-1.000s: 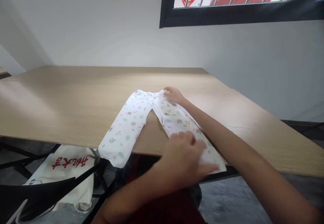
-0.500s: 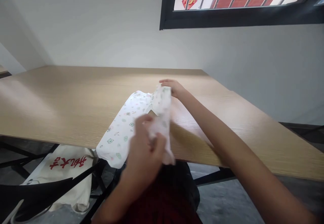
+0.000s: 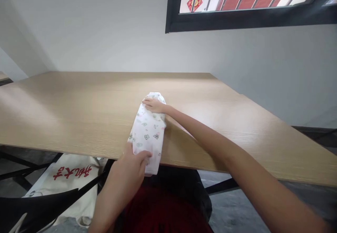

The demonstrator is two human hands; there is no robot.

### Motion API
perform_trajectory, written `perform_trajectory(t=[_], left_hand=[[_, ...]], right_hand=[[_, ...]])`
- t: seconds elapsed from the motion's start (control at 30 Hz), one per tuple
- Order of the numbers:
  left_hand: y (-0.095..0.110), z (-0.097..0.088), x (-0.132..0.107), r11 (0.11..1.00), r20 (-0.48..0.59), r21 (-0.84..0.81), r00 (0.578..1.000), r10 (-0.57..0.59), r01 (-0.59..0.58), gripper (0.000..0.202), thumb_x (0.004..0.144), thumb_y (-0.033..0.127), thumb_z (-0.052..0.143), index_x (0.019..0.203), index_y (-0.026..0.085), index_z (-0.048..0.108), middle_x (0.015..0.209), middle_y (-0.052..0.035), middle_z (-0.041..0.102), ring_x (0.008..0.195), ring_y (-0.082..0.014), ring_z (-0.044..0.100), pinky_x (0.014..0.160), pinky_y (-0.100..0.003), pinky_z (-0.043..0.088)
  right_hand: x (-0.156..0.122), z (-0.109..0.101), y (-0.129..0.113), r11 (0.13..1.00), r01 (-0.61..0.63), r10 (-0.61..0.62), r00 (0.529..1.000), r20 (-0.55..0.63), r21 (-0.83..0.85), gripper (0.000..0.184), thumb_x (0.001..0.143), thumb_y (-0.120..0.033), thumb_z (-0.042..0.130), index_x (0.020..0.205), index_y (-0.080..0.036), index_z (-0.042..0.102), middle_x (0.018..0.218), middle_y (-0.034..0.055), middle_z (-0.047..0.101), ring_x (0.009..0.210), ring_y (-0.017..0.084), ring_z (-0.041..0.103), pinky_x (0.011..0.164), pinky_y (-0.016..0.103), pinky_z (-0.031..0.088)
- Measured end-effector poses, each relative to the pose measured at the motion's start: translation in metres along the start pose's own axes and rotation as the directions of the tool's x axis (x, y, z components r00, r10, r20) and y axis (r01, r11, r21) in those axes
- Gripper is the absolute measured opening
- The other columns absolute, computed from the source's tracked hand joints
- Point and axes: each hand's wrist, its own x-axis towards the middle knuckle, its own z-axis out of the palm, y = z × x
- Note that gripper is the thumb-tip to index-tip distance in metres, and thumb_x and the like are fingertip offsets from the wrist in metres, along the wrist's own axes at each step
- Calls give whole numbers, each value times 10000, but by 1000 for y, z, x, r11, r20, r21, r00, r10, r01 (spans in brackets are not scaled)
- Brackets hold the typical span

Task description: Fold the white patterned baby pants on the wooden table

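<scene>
A pair of small white pants (image 3: 147, 131) with green and pink prints lies folded lengthwise on the wooden table, its lower end reaching over the near edge. At that lower left part, my left hand (image 3: 130, 168) grips the cloth, thumb on top and the other fingers mostly hidden beneath. My right hand (image 3: 154, 105) lies flat across the upper end near the waist, fingers stretched out and pressing on the fabric.
The wooden table (image 3: 79, 110) runs back to a pale wall (image 3: 105, 26). A barred, dark-framed window (image 3: 231, 19) is up at the right. Below the near edge at left, a cream cloth bag (image 3: 71, 177) with red lettering hangs near a black chair (image 3: 34, 205).
The right half of the pants has been folded over onto the left half. My right hand has moved left onto the cloth, and my left hand has shifted left and down to its lower edge.
</scene>
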Motion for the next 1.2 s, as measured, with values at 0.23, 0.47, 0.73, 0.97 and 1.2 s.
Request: perform_trajectory(t=[0.23,0.47,0.73,0.97,1.2], left_hand=[[19,-13,104,918,-45,215,936,349,-332,355,912,191,294,1126,128,570,1186,-110,506,1070,-243,503,933,-384,400],[15,24,6,883,3,300,926,377,-361,381,888,154,332,1230,97,489,1283,-161,490,1165,-302,461,929,-455,426],[-74,-5,-5,840,-102,485,938,331,-244,765,703,-33,343,1341,388,366,1428,-33,336,1222,-329,407,920,-498,403],[-74,0,28,837,-23,308,876,482,-452,645,759,63,472,1294,418,419,1452,10,282,1285,-284,301,997,-462,347],[-39,-39,-1,830,158,-265,827,540,-491,228,836,145,459,798,250,658,1133,-2,560,1024,-165,524,857,-226,429]], right_hand=[[-71,-25,-18,968,99,-165,942,292,230,435,973,-384,198,1248,-255,508,1292,-11,499,1178,189,452,994,328,385],[-24,-17,24,994,6,10,989,149,-110,469,942,-352,293,1378,-194,361,1455,25,242,1345,230,158,1119,434,103],[-96,16,-83,929,361,-307,873,379,-81,935,619,-717,619,1361,-198,383,1407,117,336,1270,401,278,1015,590,268],[-155,56,-125,764,414,-497,867,-43,-495,307,845,-66,495,1149,-35,524,1115,201,568,1027,295,543,886,421,439],[-177,16,-144,913,406,-408,912,50,32,298,901,-161,412,1198,-140,428,947,81,619,776,173,586,647,273,499]])
